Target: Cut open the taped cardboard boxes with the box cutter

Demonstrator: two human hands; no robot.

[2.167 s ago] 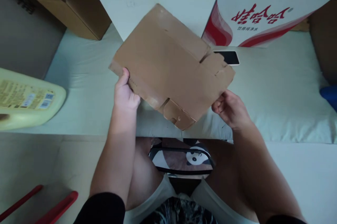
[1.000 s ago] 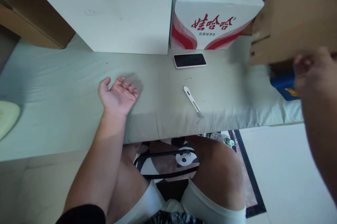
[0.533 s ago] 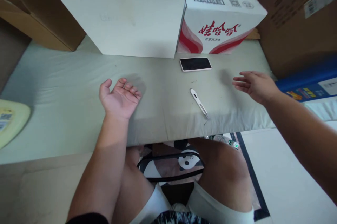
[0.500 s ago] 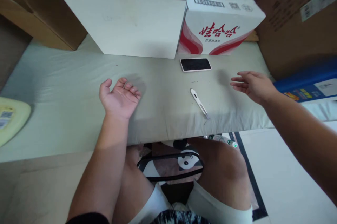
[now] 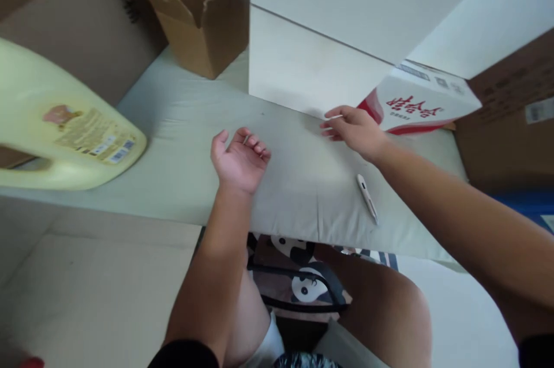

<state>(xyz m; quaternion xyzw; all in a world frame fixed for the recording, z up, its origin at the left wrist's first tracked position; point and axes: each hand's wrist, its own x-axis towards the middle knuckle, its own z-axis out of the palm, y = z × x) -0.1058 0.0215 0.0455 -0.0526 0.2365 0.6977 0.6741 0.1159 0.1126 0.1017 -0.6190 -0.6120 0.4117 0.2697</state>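
Observation:
My left hand (image 5: 241,160) is palm up over the pale cloth-covered surface (image 5: 298,183), its fingers loosely curled and apart, holding nothing. To its right, my right hand (image 5: 352,130) hovers near the foot of the large white box (image 5: 311,62), fingers stretched out with nothing in them. A white utility knife (image 5: 367,198) lies on the cloth below my right forearm, its tip towards the front edge. The phone is out of sight, where my right hand and forearm cover the cloth.
A white and red carton (image 5: 415,102) stands behind my right hand. At the left are a big pale yellow jug (image 5: 78,120) and an open cardboard box (image 5: 208,27). A brown carton (image 5: 511,137) and a blue thing (image 5: 523,206) are at the right.
The view has turned left, bringing the yellow jug and the open cardboard box further in. My right hand has moved left, closer to my left hand. The phone is no longer visible.

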